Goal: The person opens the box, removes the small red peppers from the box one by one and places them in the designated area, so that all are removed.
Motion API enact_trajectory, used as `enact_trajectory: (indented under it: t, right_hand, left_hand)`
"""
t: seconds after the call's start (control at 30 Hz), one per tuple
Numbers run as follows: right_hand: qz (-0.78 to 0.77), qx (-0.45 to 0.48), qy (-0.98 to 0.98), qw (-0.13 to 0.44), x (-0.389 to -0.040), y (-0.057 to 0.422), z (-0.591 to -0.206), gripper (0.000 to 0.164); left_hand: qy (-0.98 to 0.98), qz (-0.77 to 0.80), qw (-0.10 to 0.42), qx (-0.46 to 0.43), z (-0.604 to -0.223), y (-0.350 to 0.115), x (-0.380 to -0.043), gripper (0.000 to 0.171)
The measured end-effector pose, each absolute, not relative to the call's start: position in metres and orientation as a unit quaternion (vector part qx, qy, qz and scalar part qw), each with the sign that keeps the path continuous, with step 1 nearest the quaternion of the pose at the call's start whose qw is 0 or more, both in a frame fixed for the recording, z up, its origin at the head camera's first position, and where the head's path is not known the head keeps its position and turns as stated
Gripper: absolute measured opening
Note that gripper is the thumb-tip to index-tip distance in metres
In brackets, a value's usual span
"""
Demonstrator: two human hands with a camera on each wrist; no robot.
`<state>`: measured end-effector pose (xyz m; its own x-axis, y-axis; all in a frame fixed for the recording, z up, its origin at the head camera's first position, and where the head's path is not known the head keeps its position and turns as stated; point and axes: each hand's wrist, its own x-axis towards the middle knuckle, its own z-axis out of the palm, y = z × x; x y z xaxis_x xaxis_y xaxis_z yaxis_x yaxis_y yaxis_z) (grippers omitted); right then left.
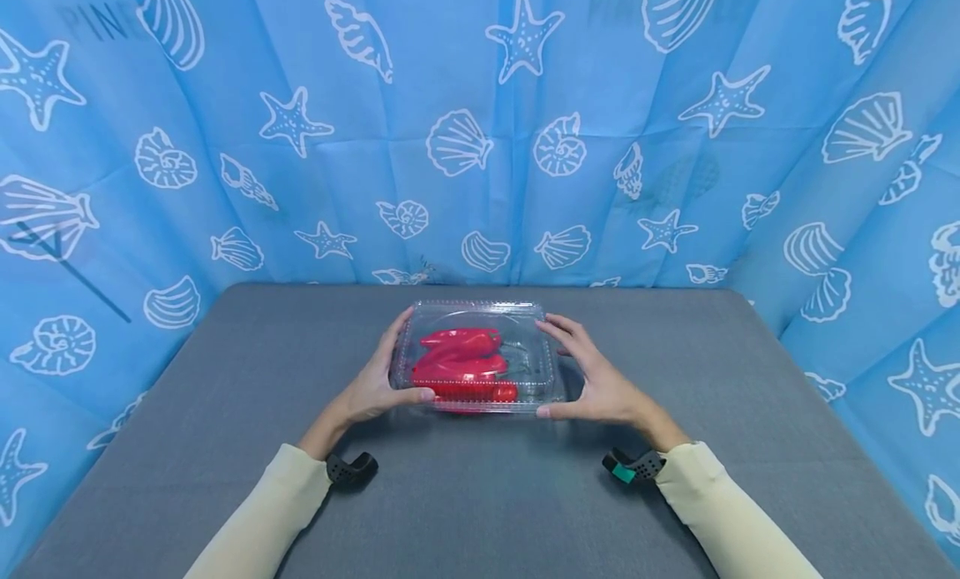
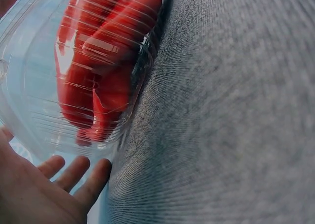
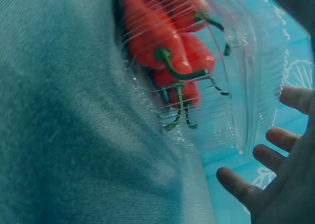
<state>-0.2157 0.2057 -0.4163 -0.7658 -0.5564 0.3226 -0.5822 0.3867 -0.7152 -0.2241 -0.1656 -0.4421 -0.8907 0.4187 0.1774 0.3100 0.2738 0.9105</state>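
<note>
A clear plastic clamshell container (image 1: 525,319) with ribbed sides sits on the table, its lid down over several red peppers (image 1: 459,367). My left hand (image 1: 372,389) grips its left end, thumb along the front rim and fingers reaching round toward the back corner. At the other end my right hand (image 1: 602,391) holds the container, thumb at the front right corner, forefinger at the back right edge. Green stems (image 3: 183,75) point toward the right hand in the right wrist view. Spread left fingers (image 2: 74,174) show beside the container's ribbed wall in the left wrist view.
Grey cloth covers the table (image 1: 480,496). A blue curtain (image 1: 480,196) with white shells and starfish hangs behind and along both sides. Each wrist wears a dark strap, the left strap (image 1: 351,471) and the right strap (image 1: 632,466).
</note>
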Motion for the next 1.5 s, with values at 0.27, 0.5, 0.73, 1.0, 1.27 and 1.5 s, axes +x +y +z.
enact_trajectory:
  t: [0.27, 0.5, 0.73, 1.0, 1.27, 1.5]
  right_hand:
    - [0.379, 0.321, -0.868, 0.012, -0.210, 0.201, -0.415, 0.111]
    - [0.382, 0.327, -0.864, 0.024, -0.209, 0.201, -0.412, 0.105]
    - [0.390, 0.323, -0.862, 0.026, -0.207, 0.199, -0.410, 0.095]
    - [0.390, 0.327, -0.860, 0.024, -0.206, 0.199, -0.410, 0.097]
    - [0.357, 0.333, -0.872, 0.038, -0.205, 0.199, -0.411, 0.097]
    - [0.325, 0.345, -0.878, 0.072, -0.204, 0.199, -0.412, 0.090]
  left_hand:
    - [0.805, 0.546, 0.044, 0.227, -0.442, -0.165, -0.224, 0.113]
    - [0.805, 0.544, 0.041, 0.231, -0.443, -0.166, -0.225, 0.116]
    - [0.808, 0.543, 0.045, 0.225, -0.441, -0.165, -0.223, 0.116]
    - [0.803, 0.548, 0.046, 0.230, -0.440, -0.165, -0.223, 0.116]
    - [0.802, 0.550, 0.045, 0.228, -0.440, -0.166, -0.224, 0.117]
    - [0.804, 0.547, 0.042, 0.231, -0.440, -0.166, -0.224, 0.119]
